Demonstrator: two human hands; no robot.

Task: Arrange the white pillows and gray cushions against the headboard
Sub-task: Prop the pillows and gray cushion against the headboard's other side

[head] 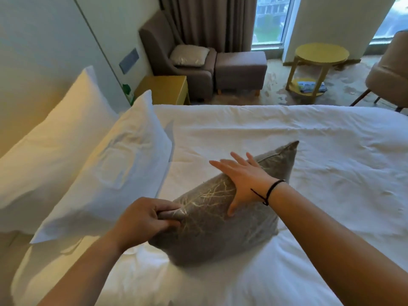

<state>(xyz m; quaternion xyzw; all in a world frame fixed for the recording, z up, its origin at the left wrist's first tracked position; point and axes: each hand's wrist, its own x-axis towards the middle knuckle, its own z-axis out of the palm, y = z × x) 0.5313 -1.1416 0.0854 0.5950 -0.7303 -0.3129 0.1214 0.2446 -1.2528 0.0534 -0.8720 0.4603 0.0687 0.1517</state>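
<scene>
A gray cushion with gold line pattern stands on its edge on the white bed. My left hand pinches its near left corner. My right hand lies flat on its top edge, fingers spread. Two white pillows lean at the left: one against the headboard, another propped in front of it. A second gray cushion lies on the armchair across the room.
Beyond the bed stand a brown armchair with footstool, a yellow bedside table, a round yellow side table and another chair at the right. Curtains and windows are behind.
</scene>
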